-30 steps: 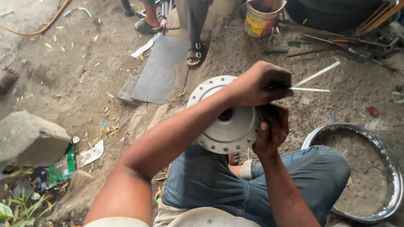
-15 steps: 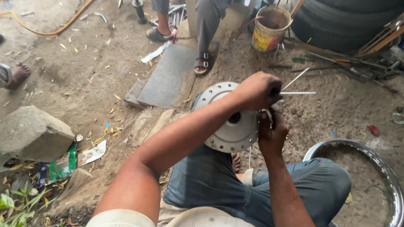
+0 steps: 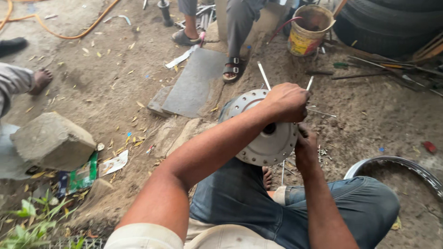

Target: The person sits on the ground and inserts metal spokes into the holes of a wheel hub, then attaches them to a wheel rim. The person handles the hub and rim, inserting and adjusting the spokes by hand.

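Both hands work at a round metal wheel hub (image 3: 265,143), which rests tilted over the seated person's knees, its drilled flange facing up. Left hand (image 3: 287,102) lies curled over the upper edge of the hub, fingers closed around thin metal spokes (image 3: 264,75) that stick up and outward from behind the knuckles; how many it holds cannot be told. Right hand (image 3: 305,145) sits at the hub's right edge, fingertips drawn together as if pinching a spoke end, though the grip itself is hidden by the flange. A small heap of loose spoke parts (image 3: 323,151) lies on the dirt just beside this hand, and a bare wheel rim (image 3: 406,168) lies near the right knee. A yellow bucket (image 3: 309,30), stacked tyres (image 3: 392,23) and another person's sandalled foot (image 3: 233,68) stand well apart, beyond the hub.

Judged step: threading spokes through the flange holes, with most holes in view unfilled. Judged next move: it calls for lining a spoke tip up with an open hole while the left hand steadies the hub against tipping.
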